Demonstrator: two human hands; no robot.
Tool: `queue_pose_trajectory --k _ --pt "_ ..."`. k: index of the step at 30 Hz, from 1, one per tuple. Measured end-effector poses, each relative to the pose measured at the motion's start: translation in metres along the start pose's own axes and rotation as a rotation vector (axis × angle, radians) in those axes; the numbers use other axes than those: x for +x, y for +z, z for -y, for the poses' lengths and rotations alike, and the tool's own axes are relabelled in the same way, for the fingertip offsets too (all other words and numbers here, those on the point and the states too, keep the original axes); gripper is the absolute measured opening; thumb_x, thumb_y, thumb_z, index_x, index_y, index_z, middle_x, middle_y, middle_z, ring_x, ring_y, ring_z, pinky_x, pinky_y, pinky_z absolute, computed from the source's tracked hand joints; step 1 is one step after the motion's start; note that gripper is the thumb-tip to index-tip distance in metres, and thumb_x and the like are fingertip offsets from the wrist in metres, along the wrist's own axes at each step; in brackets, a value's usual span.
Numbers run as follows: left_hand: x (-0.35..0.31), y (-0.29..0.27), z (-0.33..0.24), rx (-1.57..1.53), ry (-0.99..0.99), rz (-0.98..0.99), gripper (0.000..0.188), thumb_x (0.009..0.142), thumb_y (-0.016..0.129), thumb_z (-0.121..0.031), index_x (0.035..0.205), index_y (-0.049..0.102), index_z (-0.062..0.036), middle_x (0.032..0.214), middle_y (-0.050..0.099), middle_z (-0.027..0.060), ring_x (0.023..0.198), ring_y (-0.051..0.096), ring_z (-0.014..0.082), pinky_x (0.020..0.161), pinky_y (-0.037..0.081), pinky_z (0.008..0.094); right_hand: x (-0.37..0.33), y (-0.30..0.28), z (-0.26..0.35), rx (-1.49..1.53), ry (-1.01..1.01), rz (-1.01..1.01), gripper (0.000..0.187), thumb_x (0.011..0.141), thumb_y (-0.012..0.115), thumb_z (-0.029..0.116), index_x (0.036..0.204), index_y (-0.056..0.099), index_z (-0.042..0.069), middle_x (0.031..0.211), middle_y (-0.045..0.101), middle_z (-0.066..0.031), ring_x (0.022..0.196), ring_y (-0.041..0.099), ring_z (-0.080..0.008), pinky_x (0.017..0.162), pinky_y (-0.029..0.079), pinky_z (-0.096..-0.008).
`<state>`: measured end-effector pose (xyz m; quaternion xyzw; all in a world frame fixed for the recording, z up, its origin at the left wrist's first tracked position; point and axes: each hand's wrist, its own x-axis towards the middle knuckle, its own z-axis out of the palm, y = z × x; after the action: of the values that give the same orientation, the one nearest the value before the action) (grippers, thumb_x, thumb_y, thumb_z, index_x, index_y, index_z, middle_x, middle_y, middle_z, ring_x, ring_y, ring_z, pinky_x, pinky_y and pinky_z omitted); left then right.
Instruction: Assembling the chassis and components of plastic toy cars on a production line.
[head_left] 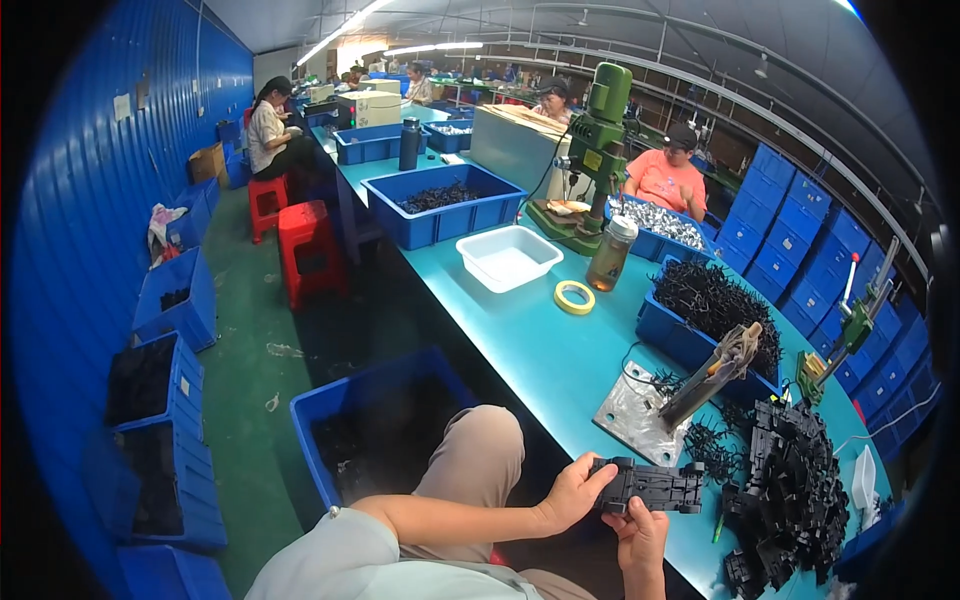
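A black plastic toy car chassis [660, 488] is held level at the table's near edge, its ribbed side facing up. My left hand [575, 497] grips its left end, thumb on top. From below, my right hand [640, 535] holds the near edge with thumb and fingertips. Just right of it lies a large heap of similar black chassis [795, 480]. Beyond my hands stands a metal base plate [628, 408] with a slanted post [690, 398] wrapped at its top. Small black strip-like parts [712, 450] are scattered beside the plate.
On the teal table [500, 335] are a blue bin of black parts [715, 300], yellow tape [574, 297], a bottle [612, 255], a white tray [510, 258] and a green drill press [595, 160]. A blue bin [310, 425] sits by my knee. A co-worker [668, 178] sits across.
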<state>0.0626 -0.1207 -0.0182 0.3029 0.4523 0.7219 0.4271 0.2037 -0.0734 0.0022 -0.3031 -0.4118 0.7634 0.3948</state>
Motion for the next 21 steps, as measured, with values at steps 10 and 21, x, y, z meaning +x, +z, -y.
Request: queue_pose_trajectory --k 10,21 --pt "0.063 -0.055 -0.118 0.358 0.108 -0.102 0.071 0.084 0.068 -0.038 0.127 0.033 0.0069 0.070 0.056 0.0054 0.065 0.056 0.0129 0.059 0.046 0.0280 -0.016 -0.002 0.009 0.042 -0.024 0.016 0.020 0.090 0.055 0.011 0.098 0.057 -0.008 0.088 0.066 -0.0156 0.072 0.067 -0.0225 0.063 0.060 -0.0361" --pt "0.165 -0.253 -0.452 0.529 0.626 -0.394 0.036 0.091 0.050 -0.044 0.102 0.059 -0.0107 0.090 0.063 0.0051 0.080 0.057 0.0171 0.073 0.045 0.0316 -0.018 0.010 0.019 0.031 0.067 0.052 0.024 0.089 0.057 0.014 0.103 0.058 -0.005 0.096 0.066 -0.0148 0.078 0.067 -0.0225 0.067 0.058 -0.0376"
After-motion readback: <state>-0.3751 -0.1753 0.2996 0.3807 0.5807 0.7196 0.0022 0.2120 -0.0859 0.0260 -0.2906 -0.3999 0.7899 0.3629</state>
